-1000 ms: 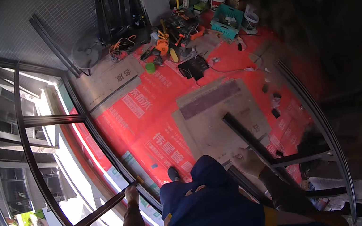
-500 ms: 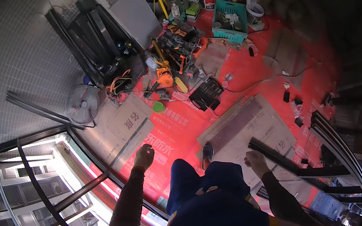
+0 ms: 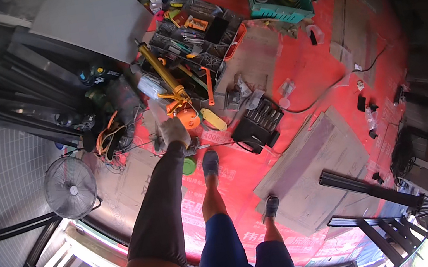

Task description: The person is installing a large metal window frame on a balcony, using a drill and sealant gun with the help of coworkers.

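Red plastic sheeting (image 3: 308,69) covers the floor here, glossy and printed, with flat, scuffed brown cardboard (image 3: 313,168) laid over it; a smooth, pale grey panel (image 3: 93,23) leans at the upper left, and the teal crate (image 3: 276,16) shows slotted plastic walls. Down among the tools we find a long gold-coloured tube on the caulking gun (image 3: 161,71), a rounded orange tool (image 3: 189,119) at its lower end and a slim, smooth yellow piece (image 3: 214,120) with rounded ends. And here's the left hand (image 3: 175,131), at the end of a dark-sleeved arm, knuckles up, just beside that orange tool, low over the clutter; the fingers are mostly hidden, so whether they're spread, curled or gripping something, I can't tell. The right hand is out of the picture, its fingers unseen. All around, it's crowded: dark frame bars (image 3: 370,186) lie at the lower right, a round wire fan (image 3: 70,186) stands left of the arm, the black case (image 3: 253,139) sits right of the yellow piece, and the gun's handle crowds the hand's upper side, with a little green tub (image 3: 189,165) below the wrist.
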The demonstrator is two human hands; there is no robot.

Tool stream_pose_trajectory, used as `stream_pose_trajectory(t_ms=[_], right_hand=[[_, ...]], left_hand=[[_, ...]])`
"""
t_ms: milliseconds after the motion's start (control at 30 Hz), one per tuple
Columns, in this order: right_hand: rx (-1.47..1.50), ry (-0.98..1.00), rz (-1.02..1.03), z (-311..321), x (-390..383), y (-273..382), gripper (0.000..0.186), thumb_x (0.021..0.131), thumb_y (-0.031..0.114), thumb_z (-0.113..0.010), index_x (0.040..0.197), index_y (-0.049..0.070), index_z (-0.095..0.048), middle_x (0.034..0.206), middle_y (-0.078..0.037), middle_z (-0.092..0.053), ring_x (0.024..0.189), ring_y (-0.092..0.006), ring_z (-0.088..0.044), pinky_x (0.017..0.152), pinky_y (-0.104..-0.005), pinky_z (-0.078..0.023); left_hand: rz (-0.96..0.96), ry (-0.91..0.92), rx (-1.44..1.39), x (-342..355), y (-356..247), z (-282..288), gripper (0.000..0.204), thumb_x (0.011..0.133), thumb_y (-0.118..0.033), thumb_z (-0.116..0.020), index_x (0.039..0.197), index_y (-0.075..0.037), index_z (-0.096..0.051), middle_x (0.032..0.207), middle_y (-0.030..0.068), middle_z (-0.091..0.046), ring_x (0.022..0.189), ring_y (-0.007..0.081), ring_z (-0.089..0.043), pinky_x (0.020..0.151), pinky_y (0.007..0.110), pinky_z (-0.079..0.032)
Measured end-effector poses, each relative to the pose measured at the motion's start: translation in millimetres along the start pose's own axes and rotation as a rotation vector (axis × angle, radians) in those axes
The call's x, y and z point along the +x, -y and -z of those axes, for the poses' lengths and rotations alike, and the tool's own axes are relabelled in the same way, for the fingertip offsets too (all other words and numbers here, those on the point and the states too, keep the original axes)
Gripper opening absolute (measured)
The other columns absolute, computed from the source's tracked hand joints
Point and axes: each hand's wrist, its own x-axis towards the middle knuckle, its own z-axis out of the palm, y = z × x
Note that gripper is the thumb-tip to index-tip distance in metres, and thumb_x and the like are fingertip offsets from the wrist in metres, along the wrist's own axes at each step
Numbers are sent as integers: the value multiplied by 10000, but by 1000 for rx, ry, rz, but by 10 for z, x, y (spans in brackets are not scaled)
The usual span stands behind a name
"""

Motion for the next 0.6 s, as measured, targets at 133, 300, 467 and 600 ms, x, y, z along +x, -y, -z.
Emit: stream_pose_trajectory(t_ms=[133, 300, 467, 600], right_hand=[[157, 163, -318, 52, 34, 855, 235, 909, 245, -634, 1061, 79, -702, 872, -186, -717, 866, -375, -699, 807, -461, -564], [405, 298, -693, 49, -248, 1599, 225, 917, 226, -622, 1064, 75, -702, 873, -189, -717, 870, -374, -696, 810, -461, -565], [685, 363, -1011, 375, -779, 1889, 215, 925, 207, -610, 1066, 72, -701, 874, -191, -717, 873, -373, -693, 812, -461, -567], [1034, 439, -1193, 265, -1374, 2030, 209, 932, 191, -600, 1068, 69, -700, 874, -193, -717, 876, -373, -691, 814, -461, -568]], left_hand=[[31, 14, 196, 1211, -11, -942, 370, 848, -315, -670, 1123, -74, -614, 1147, 159, -672, 1099, 318, -639, 1000, 478, -454], [203, 359, -139, 1608, 184, -1378, 560, 816, -489, -775, 1165, -69, -647, 1096, 149, -744, 1013, 316, -739, 850, 446, -597], [-54, 277, -137, 1550, 371, -144, 522, 901, -576, -635, 1072, -87, -692, 977, 166, -752, 925, 348, -741, 794, 486, -585], [-138, 64, -296, 1666, 958, 1734, 566, 939, -579, -552, 1156, -70, -672, 926, 214, -729, 925, 380, -721, 806, 496, -567]])
